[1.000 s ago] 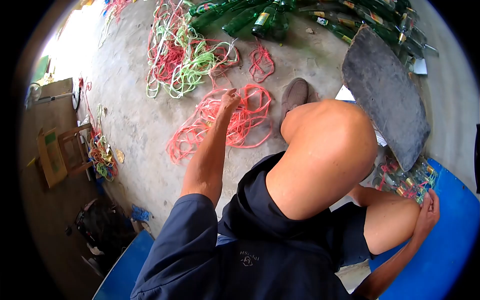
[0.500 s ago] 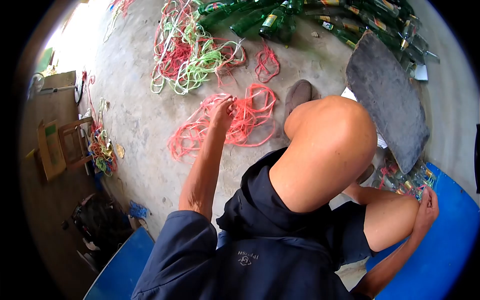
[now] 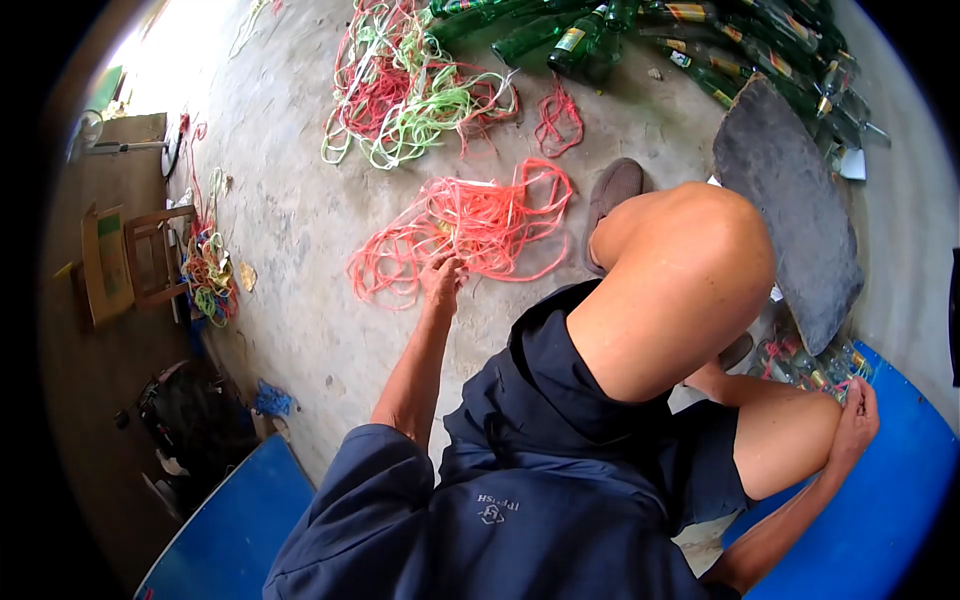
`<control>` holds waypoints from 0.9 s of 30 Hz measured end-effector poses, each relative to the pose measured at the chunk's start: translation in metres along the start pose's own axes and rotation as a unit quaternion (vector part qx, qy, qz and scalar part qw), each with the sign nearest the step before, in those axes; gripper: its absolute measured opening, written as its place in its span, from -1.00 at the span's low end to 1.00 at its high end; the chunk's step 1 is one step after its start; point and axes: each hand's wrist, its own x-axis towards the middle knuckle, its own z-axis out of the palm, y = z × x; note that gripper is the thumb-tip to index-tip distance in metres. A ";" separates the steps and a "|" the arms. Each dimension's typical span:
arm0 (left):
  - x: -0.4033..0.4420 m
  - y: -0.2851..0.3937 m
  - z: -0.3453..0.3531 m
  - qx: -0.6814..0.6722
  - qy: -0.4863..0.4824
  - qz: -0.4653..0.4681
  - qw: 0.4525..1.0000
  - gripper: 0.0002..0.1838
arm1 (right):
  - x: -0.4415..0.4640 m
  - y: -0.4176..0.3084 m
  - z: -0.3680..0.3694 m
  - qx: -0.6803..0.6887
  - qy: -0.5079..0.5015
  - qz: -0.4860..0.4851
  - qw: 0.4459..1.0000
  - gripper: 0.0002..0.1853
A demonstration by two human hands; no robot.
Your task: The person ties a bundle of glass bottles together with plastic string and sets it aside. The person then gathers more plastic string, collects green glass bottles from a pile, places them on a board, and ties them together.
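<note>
Grey concrete floor (image 3: 300,300) spreads under the work, with green glass bottles (image 3: 585,45) heaped at the far side and a dark, flat slab (image 3: 785,210) leaning toward the right. On the floor, left of a brown shoe (image 3: 615,185), lies a loose pile of pinkish-red plastic twine (image 3: 490,215); beyond it sit a larger red, green and white tangle (image 3: 440,115) and a small red bundle (image 3: 560,120). The left arm reaches forward, bent at the elbow, bringing the left hand (image 3: 443,278) to the near edge of the pinkish-red pile, fingers partly curled; whether they pinch a strand cannot be told. The right arm bends inward beside the blue panel (image 3: 905,460), its right hand (image 3: 855,412) resting against the bent knee (image 3: 785,440), fingers loosely folded. Pink strands seem to show near those fingertips, though at this size any grip is uncertain. Clear bottles (image 3: 795,355) just beyond are partly covered by the slab and the leg, and the right upper arm is out of view.
</note>
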 end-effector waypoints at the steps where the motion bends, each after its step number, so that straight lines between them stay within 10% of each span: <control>1: 0.007 -0.005 0.001 -0.011 -0.001 -0.017 1.000 -0.55 | 0.000 0.000 0.001 -0.006 0.006 -0.015 1.000 -0.66; 8: 0.036 0.011 0.066 -0.030 0.044 -0.098 0.994 0.22 | -0.001 -0.011 0.000 -0.020 -0.010 0.016 1.000 -0.67; 11: 0.071 0.001 0.078 -0.034 0.005 -0.083 0.996 0.20 | -0.004 -0.016 0.001 -0.049 0.008 -0.006 0.999 -0.68; 15: 0.126 -0.001 0.084 -0.111 0.112 -0.108 0.982 -0.32 | -0.001 -0.001 0.002 -0.026 0.012 -0.006 1.000 -0.70; 16: 0.150 -0.007 0.070 -0.144 0.029 -0.105 0.983 -0.73 | -0.001 -0.002 0.002 -0.025 0.010 -0.003 1.000 -0.70; 27: 0.073 0.185 0.020 -0.115 -0.056 0.279 0.952 -0.86 | -0.007 -0.003 0.002 -0.009 0.009 -0.008 1.000 -0.68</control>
